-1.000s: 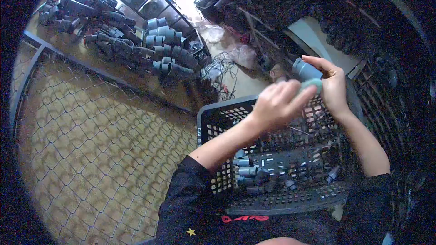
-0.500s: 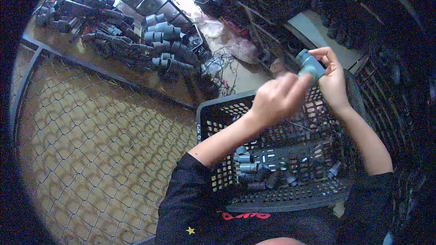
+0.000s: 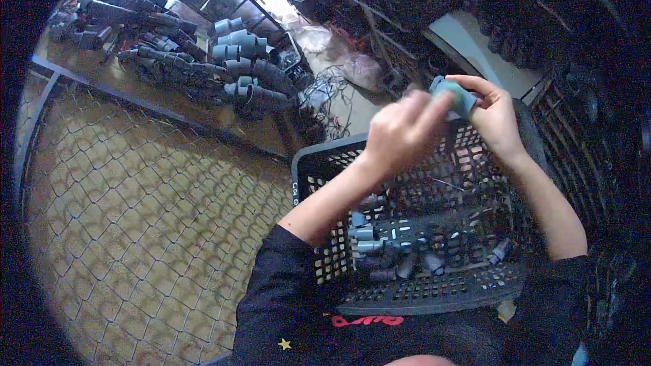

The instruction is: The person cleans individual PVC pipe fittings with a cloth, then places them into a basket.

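My right hand (image 3: 498, 118) is closed around a grey-blue plastic pipe fitting (image 3: 441, 85), held tilted above the far rim of a black crate. My left hand (image 3: 400, 129) is at the fitting's side, fingers bent and smeared by motion. A small blurred green patch (image 3: 462, 97) shows at its fingertips against the fitting; what it is I cannot make out. Below both hands, the black perforated plastic crate (image 3: 339, 144) has several grey fittings (image 3: 366, 233) lying loose on its bottom, mostly at the left and near side.
A chain-link mesh panel (image 3: 156, 230) in a metal frame lies to the left. Beyond it, piles of grey pipe fittings (image 3: 241, 47) cover the floor. Clear plastic bags (image 3: 359, 71) and tangled cords lie ahead. Dark stacked crates (image 3: 576, 156) stand close on the right.
Both hands have shifted slightly left with the fitting. The left fingers and the green patch now cover more of the fitting's side. The view has moved a little.
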A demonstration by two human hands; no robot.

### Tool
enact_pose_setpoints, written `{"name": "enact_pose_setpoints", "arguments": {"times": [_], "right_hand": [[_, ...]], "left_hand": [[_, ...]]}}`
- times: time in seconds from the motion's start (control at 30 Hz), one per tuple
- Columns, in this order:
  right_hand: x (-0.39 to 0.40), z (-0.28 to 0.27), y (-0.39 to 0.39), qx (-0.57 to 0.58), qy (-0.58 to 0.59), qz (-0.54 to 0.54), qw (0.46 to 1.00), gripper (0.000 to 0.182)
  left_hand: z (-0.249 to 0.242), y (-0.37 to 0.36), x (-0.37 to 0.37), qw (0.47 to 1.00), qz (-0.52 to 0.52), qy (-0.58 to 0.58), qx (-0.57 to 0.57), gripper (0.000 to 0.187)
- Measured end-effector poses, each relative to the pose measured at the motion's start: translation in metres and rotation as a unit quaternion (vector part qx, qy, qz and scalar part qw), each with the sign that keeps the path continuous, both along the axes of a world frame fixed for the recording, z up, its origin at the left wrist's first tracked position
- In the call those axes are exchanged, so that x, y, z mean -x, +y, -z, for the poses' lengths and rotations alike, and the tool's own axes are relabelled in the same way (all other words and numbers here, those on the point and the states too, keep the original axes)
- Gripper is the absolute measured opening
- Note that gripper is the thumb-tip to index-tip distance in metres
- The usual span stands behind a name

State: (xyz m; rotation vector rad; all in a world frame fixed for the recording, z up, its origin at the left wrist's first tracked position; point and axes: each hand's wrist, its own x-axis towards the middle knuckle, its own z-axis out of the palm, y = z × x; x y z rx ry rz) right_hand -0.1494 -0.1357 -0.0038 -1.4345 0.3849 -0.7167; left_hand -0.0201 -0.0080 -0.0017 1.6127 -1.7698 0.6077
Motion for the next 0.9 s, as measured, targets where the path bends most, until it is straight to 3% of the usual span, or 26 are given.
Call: {"name": "enact_pose_setpoints", "arguments": {"times": [0.07,0.2,0.27,0.33,0.47,0.53,0.67,0.8,0.83,0.9], "right_hand": [[0.001,0.004,-0.006,-0.032,0.010,-0.009,0.999,0.031],[0.000,0.003,-0.009,0.012,0.048,0.015,0.999,0.024],[-0.001,0.005,-0.007,-0.008,0.019,0.022,1.000,0.023],[0.000,0.003,-0.002,0.001,0.014,0.048,0.999,0.023],[0.004,0.005,-0.010,0.022,0.007,-0.019,1.000,0.019],[0.001,0.005,-0.008,-0.025,-0.012,-0.003,1.000,0.018],[0.001,0.010,-0.002,-0.102,-0.030,0.027,0.994,0.020],[0.002,0.006,-0.008,-0.174,0.025,-0.026,0.984,0.023],[0.002,0.001,-0.006,-0.187,0.043,-0.041,0.981,0.023],[-0.001,-0.012,0.002,-0.159,-0.027,-0.012,0.987,0.024]], "left_hand": [[0.002,-0.003,-0.002,0.999,-0.031,0.038,0.018,0.039],[0.002,0.005,0.009,0.994,0.096,-0.048,-0.016,0.043],[0.001,0.001,-0.002,0.996,0.085,-0.031,0.012,0.042],[0.004,-0.007,-0.013,0.999,-0.013,0.023,0.022,0.043],[0.005,0.004,0.000,0.993,0.104,-0.046,-0.002,0.046],[0.000,0.003,0.006,0.987,0.130,-0.089,0.017,0.045],[0.015,-0.007,-0.004,0.999,-0.005,0.033,0.016,0.039],[0.014,0.002,0.009,0.993,0.117,-0.011,-0.002,0.043],[0.016,0.004,0.013,0.990,0.118,-0.081,-0.014,0.045],[0.016,0.002,0.004,0.992,0.102,-0.077,-0.004,0.044]]}}
